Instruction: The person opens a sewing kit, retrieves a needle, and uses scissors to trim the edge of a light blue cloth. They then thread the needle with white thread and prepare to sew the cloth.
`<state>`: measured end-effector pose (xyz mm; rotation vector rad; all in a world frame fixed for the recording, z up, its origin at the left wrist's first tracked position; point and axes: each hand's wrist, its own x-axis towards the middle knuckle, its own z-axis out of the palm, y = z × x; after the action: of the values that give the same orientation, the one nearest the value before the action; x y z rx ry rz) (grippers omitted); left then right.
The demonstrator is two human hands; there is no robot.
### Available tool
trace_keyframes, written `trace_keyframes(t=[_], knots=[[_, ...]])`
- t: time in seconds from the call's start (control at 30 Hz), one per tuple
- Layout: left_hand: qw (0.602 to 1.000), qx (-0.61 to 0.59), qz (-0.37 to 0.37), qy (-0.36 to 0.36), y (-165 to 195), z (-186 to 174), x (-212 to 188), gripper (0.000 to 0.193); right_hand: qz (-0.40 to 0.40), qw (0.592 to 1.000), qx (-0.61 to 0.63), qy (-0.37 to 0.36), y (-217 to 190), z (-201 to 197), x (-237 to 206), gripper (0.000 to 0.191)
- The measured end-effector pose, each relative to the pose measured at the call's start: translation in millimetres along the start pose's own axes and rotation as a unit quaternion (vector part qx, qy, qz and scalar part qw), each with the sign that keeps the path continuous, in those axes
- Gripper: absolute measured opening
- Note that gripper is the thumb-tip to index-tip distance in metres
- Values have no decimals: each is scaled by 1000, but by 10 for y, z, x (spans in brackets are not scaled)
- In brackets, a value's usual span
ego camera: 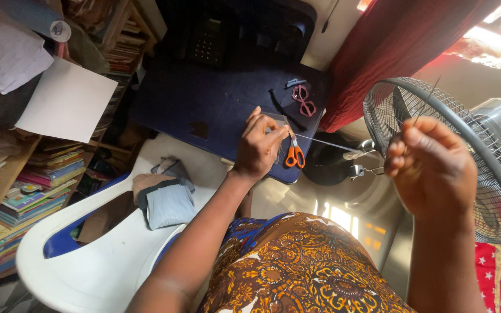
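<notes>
Patterned orange-and-brown cloth (297, 266) over the person's lap fills the bottom of the view, nearest the camera. Above it, the right hand (433, 168) is raised in front of a standing fan (494, 174), its fingertips pinched shut on a thin needle (427, 104) that points up and away. A pale thread (326, 142) runs taut from that hand leftward and slightly upward to the left hand (259, 145), so its long axis lies nearly level between the two hands. The left hand sits on the dark blue table (204, 98), fingers curled closed on a small grey piece (273, 124) where the thread ends. Orange-handled scissors (294, 153) lie just beside the left hand, touching the table edge; red-framed glasses (304, 99) lie further back. The left hand is nearer the piece, while the right hand is well apart from it. A white chair (105, 261) holds a folded grey cloth (169, 203).
</notes>
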<state>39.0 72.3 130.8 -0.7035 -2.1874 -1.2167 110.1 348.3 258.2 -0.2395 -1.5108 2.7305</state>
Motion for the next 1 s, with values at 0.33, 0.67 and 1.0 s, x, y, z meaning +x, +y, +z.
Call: trace_keyframes(t=[0.33, 0.67, 1.0], knots=[[996, -28, -72, 49, -19, -8, -63, 19, -37, 998, -29, 29, -129, 223, 494, 8], [971, -128, -197, 43, -55, -126, -105, 25, -15, 998, -39, 52, -75, 115, 544, 8], [959, -188, -203, 62, -54, -126, -53, 28, -19, 998, -42, 48, -69, 50, 530, 9]])
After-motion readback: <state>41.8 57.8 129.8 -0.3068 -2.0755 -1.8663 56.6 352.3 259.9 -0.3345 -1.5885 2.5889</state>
